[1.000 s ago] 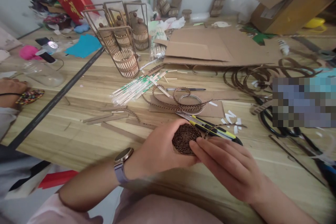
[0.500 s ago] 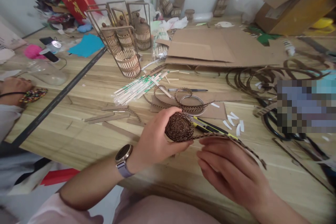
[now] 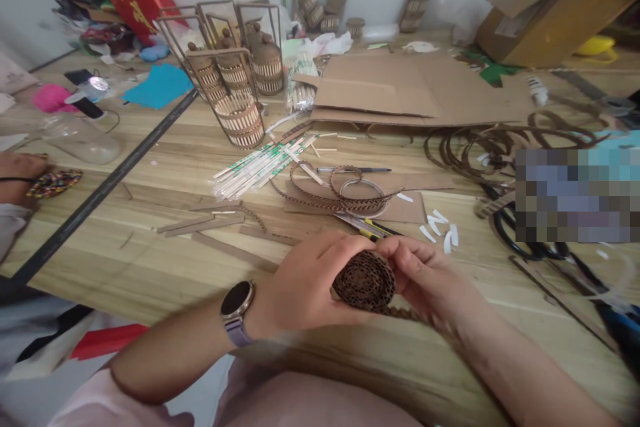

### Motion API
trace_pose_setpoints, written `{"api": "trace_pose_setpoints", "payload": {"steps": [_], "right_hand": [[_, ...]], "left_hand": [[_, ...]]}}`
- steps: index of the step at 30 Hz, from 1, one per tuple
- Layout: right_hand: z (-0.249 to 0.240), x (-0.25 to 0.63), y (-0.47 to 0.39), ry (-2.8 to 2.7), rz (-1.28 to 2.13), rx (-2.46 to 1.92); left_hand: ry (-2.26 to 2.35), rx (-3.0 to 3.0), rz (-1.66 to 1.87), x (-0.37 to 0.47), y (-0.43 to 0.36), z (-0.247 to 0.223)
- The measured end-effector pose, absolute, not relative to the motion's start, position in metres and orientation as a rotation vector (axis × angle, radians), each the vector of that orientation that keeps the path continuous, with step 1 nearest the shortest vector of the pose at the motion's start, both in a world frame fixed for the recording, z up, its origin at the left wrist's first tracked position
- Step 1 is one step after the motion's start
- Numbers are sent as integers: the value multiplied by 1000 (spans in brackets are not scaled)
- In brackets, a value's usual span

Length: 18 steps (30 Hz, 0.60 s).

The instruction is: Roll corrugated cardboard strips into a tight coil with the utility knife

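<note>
Between both sets of fingers, left hand [image 3: 305,280] and right hand [image 3: 430,277] pinch the cardboard coil [image 3: 364,280] above the tabletop [image 3: 150,260]; slack grip could let it unwind.

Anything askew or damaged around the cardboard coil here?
Nothing damaged. Both hands, left hand and right hand, hold the cardboard coil; its loose tail trails unwound. White scraps and strips litter the table.
</note>
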State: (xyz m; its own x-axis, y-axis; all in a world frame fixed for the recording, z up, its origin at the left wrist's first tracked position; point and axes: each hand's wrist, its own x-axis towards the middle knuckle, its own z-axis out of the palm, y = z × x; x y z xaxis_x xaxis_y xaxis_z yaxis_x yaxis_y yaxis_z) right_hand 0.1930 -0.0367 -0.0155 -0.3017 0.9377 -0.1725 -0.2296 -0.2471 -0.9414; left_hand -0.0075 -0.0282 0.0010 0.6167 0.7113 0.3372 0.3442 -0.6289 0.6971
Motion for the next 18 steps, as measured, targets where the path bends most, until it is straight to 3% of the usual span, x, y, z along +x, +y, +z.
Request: {"api": "trace_pose_setpoints", "payload": {"steps": [5,18], "right_hand": [[-7,196,-35,-1197,1728,-1167],[8,198,-40,-1668,1412,-1406]], "left_hand": [[811,2309,672,-8,-25,0],[780,2510,586,-10,-20,-8]]}}
